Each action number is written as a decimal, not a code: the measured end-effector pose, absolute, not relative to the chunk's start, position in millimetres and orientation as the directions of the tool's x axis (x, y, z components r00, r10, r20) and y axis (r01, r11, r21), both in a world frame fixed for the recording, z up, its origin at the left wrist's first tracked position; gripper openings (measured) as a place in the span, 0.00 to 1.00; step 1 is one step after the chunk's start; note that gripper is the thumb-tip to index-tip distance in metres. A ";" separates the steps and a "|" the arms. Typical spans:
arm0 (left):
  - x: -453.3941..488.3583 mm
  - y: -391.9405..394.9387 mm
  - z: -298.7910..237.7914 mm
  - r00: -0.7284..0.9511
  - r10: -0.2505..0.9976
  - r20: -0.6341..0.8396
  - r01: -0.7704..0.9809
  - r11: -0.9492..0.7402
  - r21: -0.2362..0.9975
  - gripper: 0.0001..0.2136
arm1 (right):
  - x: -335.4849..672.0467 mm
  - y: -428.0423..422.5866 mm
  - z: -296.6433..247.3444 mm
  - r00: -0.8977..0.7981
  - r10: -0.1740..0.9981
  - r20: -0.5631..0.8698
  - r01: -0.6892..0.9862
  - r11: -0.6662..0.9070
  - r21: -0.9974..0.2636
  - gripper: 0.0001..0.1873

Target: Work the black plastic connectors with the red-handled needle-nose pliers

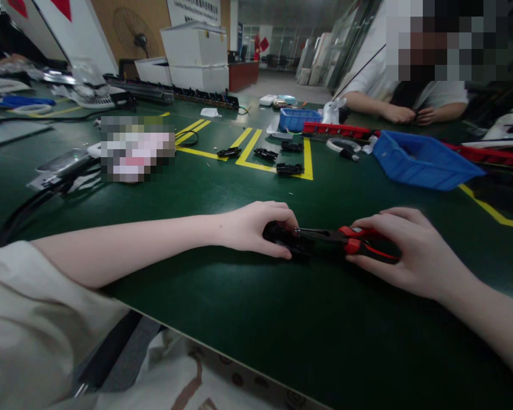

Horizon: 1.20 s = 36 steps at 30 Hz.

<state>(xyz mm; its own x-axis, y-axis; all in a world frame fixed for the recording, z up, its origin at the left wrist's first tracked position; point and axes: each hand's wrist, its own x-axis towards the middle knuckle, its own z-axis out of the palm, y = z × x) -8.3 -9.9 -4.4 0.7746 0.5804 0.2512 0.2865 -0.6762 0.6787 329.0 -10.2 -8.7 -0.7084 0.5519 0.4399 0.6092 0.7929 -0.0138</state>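
Note:
My left hand is closed round a small black part on the green tabletop; the fingers cover some of it. In my right hand are long-nose pliers with red and black handles. Their jaws point left, and the tips meet the black part beside my left fingertips. Whether the tips grip anything is too small to tell. Farther back, several similar black parts lie in and beside a yellow-taped outline.
A blue bin stands at the right, with a smaller blue bin behind. Red strips lie near both. A blurred pink-and-white object and black cables are at the left. A co-worker's hands rest across the table.

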 end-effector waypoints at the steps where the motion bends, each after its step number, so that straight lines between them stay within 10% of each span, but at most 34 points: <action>1: -8.3 -9.5 -4.0 0.775 0.582 0.247 0.286 -0.671 0.684 0.16 | 328.4 -9.7 -8.7 -0.709 0.550 0.441 0.608 0.794 -0.012 0.17; 36: -8.6 -5.9 -2.3 0.779 0.599 0.187 0.300 -0.618 0.727 0.16 | 327.2 -7.8 -7.7 -0.692 0.593 0.411 0.642 0.767 -0.026 0.19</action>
